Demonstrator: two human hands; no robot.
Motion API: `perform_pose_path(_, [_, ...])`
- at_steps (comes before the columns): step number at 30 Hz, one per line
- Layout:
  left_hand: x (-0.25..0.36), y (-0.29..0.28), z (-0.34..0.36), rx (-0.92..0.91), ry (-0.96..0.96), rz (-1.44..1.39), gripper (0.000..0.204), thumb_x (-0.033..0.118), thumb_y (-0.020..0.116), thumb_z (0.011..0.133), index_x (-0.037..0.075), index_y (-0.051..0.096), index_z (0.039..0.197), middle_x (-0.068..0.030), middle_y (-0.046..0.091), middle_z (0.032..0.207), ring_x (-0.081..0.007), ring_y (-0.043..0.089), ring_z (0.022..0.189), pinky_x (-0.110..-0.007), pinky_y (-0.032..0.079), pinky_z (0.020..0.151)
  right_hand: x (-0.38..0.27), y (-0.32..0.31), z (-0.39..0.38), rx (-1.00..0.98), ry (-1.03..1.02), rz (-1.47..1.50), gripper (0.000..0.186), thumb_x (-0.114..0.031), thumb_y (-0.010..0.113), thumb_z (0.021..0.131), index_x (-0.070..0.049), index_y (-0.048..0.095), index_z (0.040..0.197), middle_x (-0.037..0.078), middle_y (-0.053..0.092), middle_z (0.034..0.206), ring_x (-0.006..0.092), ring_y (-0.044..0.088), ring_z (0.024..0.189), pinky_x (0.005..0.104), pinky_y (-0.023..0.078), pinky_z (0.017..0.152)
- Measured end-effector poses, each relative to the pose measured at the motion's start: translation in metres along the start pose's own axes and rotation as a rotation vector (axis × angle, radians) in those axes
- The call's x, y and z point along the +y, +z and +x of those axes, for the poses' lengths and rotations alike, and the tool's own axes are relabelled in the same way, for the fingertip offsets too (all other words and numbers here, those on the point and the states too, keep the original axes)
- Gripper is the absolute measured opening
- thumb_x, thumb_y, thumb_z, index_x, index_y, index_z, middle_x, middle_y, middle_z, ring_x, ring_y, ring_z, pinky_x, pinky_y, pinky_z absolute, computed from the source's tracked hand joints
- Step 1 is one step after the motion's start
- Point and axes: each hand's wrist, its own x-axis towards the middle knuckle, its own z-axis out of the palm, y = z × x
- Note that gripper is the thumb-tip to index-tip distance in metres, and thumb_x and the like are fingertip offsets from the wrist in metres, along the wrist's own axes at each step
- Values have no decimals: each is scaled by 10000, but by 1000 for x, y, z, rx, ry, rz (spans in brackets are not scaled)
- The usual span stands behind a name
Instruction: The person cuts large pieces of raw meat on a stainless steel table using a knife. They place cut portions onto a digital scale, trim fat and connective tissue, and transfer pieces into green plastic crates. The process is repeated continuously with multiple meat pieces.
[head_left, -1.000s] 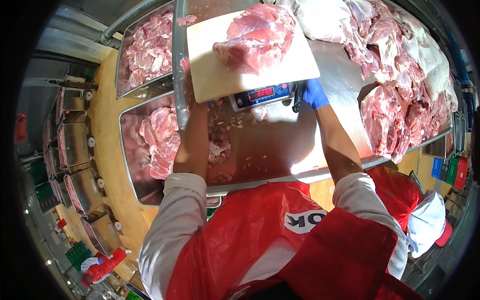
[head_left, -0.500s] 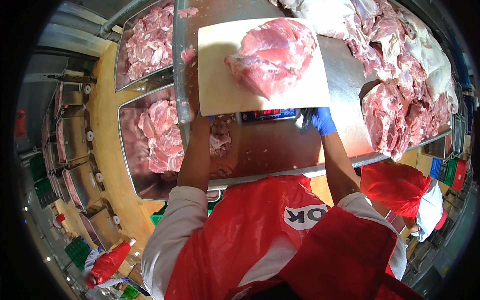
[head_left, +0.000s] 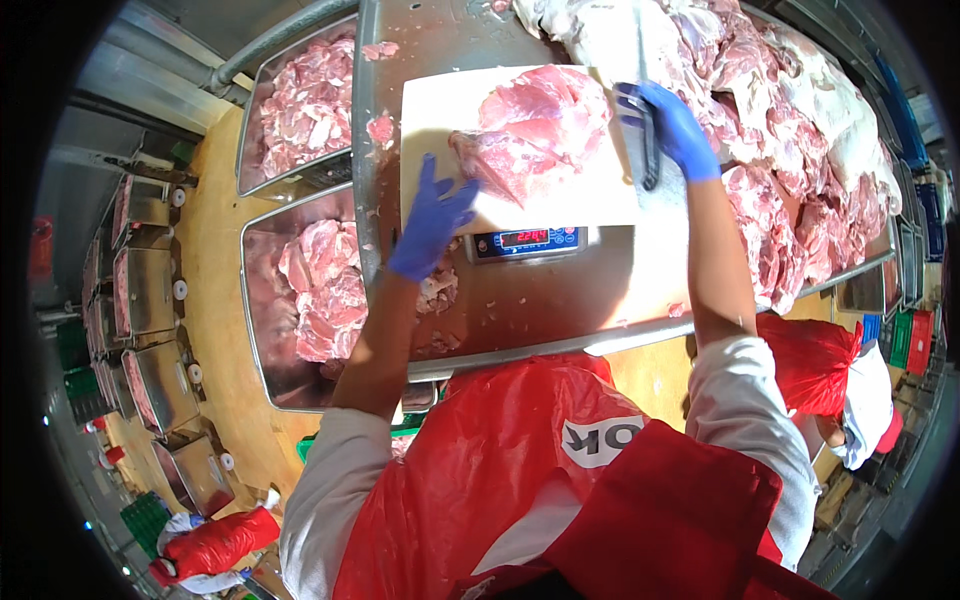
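Left hand (head_left: 437, 222) spread with fingers apart near raw meat (head_left: 540, 130) on a white board (head_left: 425, 110) atop a scale (head_left: 528, 243), the right hand (head_left: 678, 135) clasped a knife (head_left: 650, 162) best kept pointing safely away.

Tan floor (head_left: 220, 310), wheeled steel carts (head_left: 165, 385), patchily lit metal worktable (head_left: 550, 305)

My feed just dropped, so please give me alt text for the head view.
The left hand, fingers spread, is over a pale board bearing raw meat atop a scale; the right hand holds a dark-handled knife. More meat lies on the metal table to the right and in two metal bins to the left.
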Motion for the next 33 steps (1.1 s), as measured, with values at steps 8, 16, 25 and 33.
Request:
perform_pose_path(8, [-9, 49, 70, 22, 401, 385, 1015, 151, 735, 810, -113, 79, 1537, -62, 665, 885, -149, 634, 766, -310, 546, 722, -23, 100, 49, -342, 11, -153, 238, -252, 589, 999, -26, 665, 994, 28, 670, 920, 99, 584, 838, 247, 493, 777])
perform_pose_path(16, [-4, 31, 79, -42, 268, 227, 331, 71, 604, 945, -35, 574, 1257, -13, 675, 895, -76, 612, 748, -229, 511, 678, -18, 81, 13, -333, 71, -81, 240, -209, 571, 1019, 10, 662, 984, 56, 668, 951, 130, 602, 868, 273, 508, 845])
perform_pose_path(25, [22, 57, 86, -324, 726, 648, 741, 52, 737, 693, 35, 445, 1374, -80, 637, 1015, -150, 608, 828, -319, 534, 716, -26, 109, -67, -167, 5, -372, 329, -249, 572, 1027, 6, 608, 1232, 5, 646, 983, 77, 560, 857, 247, 488, 792])
perform_pose_path(33, [77, 20, 120, -716, 520, 1060, 964, 171, 778, 804, 122, 229, 1594, -259, 438, 1485, -354, 474, 1341, -460, 425, 1087, 8, 124, -144, -67, 81, 152, 230, -241, 544, 1048, -18, 591, 1080, 31, 614, 896, 116, 589, 791, 275, 533, 769])
